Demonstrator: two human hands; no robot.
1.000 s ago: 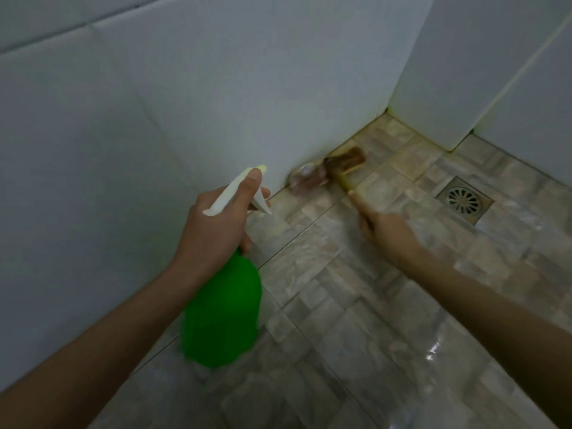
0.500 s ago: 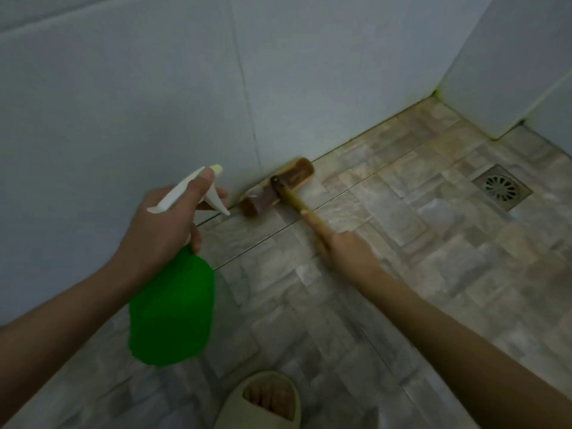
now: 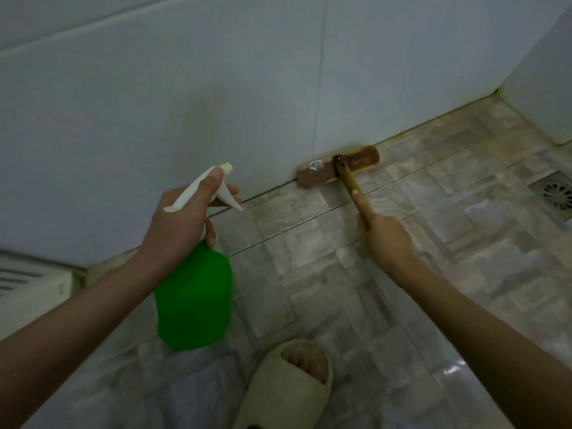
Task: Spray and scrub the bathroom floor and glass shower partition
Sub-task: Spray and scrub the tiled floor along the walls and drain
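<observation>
My left hand (image 3: 182, 224) grips the white trigger head of a green spray bottle (image 3: 193, 298), index finger lying along the top, nozzle pointing right toward the wall base. My right hand (image 3: 385, 239) holds the wooden handle of a scrub brush (image 3: 339, 167), index finger stretched along the handle. The brown brush head lies flat on the stone-pattern floor tiles (image 3: 325, 274), pressed against the foot of the white tiled wall (image 3: 247, 88).
A round metal floor drain (image 3: 557, 195) sits at the right edge. My foot in a pale slipper (image 3: 288, 385) stands at the bottom centre. A white ridged object (image 3: 28, 283) juts in at the left. A wall corner rises at the upper right.
The brush has slid left along the wall base, away from the corner and drain. The view has shifted left with it, and my slippered foot has come into sight.
</observation>
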